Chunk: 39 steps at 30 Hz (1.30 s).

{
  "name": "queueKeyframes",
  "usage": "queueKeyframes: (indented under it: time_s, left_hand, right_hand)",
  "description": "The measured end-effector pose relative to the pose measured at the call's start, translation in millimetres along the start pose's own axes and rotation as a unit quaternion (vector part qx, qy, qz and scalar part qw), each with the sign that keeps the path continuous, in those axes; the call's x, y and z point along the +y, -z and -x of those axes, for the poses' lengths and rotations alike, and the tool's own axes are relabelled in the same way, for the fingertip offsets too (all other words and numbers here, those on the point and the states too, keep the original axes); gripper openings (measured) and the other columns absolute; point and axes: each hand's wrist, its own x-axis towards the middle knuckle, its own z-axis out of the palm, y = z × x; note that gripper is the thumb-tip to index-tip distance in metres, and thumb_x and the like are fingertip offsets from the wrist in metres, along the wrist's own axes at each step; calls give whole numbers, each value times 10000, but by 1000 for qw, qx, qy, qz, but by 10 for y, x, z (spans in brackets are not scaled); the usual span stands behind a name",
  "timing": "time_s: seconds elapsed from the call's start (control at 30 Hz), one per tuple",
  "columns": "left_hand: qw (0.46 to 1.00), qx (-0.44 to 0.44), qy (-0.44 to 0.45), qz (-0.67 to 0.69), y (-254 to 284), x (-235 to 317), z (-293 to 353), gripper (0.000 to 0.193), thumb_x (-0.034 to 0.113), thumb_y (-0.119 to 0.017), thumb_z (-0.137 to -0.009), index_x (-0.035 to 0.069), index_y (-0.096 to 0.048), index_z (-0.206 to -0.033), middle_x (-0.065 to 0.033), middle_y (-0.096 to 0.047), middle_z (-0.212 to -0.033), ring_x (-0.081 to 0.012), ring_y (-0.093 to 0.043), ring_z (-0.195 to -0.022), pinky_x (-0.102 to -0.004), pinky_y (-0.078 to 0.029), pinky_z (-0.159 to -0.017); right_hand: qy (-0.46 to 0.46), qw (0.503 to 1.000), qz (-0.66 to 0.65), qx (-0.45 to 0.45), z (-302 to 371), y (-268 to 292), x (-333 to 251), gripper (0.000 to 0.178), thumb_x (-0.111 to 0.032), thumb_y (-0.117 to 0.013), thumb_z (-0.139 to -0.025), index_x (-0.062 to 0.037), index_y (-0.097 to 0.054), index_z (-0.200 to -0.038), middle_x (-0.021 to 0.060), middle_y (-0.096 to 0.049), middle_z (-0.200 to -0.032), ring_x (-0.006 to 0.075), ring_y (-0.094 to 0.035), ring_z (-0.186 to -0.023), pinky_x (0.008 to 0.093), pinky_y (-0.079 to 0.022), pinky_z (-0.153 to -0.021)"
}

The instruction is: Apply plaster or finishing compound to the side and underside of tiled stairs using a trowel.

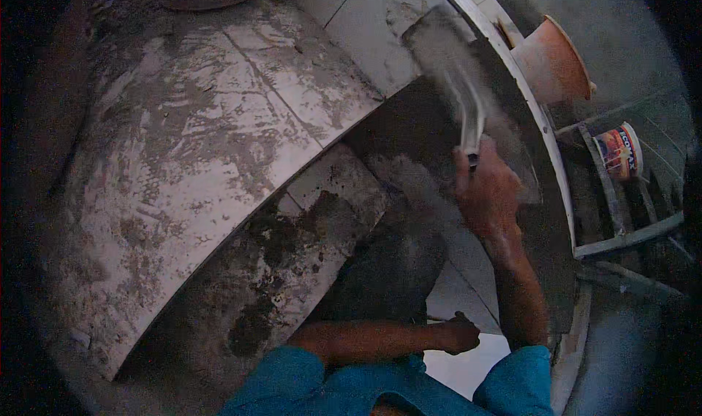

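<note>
Trowel (pixel 457 80), blurred and grey with mortar, lies over the dark mortar bed (pixel 409 134) beside pale tiles (pixel 241 116); right hand (pixel 486 193) grips its handle, left hand (pixel 459 334) rests fisted near the body.

The scene is dimly lit, with a cold bluish cast — brighter light is seen only beyond the right hand (pixel 488 197), at the upper rim. The trowel (pixel 455 72) above its fingers is smeared by motion blur. Edges are bent and blackened (fisheye vignetting); grain is noticeable throughout.
</note>
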Motion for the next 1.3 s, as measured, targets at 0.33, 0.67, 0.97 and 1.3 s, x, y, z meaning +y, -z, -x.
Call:
queueKeyframes:
  time_s: [0.33, 0.67, 0.97, 1.3]
  left_hand:
    - [990, -111, 75, 45, -8, 24, -127, 147, 159, -491, -794, 39, -568, -828, -181, -554, -805, -343, -548, -703, -515, -438, -678]
    - [903, 322, 28, 284, -988, -176, -220, 125, 108, -501, -754, 34, -575, -822, -204, -545, -969, -334, -546, -880, -517, -384, -680]
    - [996, -47, 51, 48, 94, 10, 25, 136, 90, -568, -701, 13, -623, -798, -162, -607, -860, -298, -608, -805, -418, -495, -596]
    - [996, -25, 64, -56, -472, -156, 89, 141, 184, -539, -656, 44, -550, -645, -120, -554, -678, -287, -563, -623, -446, -428, -513]
  right_hand:
    - [27, 998, -40, -39, 121, -408, -80, 280, -241, -492, -869, 14, -454, -979, 201, -585, -718, 344, -606, -647, 424, -476, -572]
    - [35, 994, -103, 17, 229, -260, -160, 301, -229, -528, -846, 21, -476, -1004, 196, -594, -725, 327, -610, -617, 407, -477, -530]
    - [1, 970, -181, 164, 686, -133, 558, 252, -206, -525, -860, 26, -506, -957, 119, -569, -660, 215, -562, -528, 334, -457, -549]
    - [-97, 949, -244, 178, 588, -56, 840, 305, -308, -498, -878, -4, -510, -907, 45, -497, -624, 112, -474, -522, 271, -402, -510]
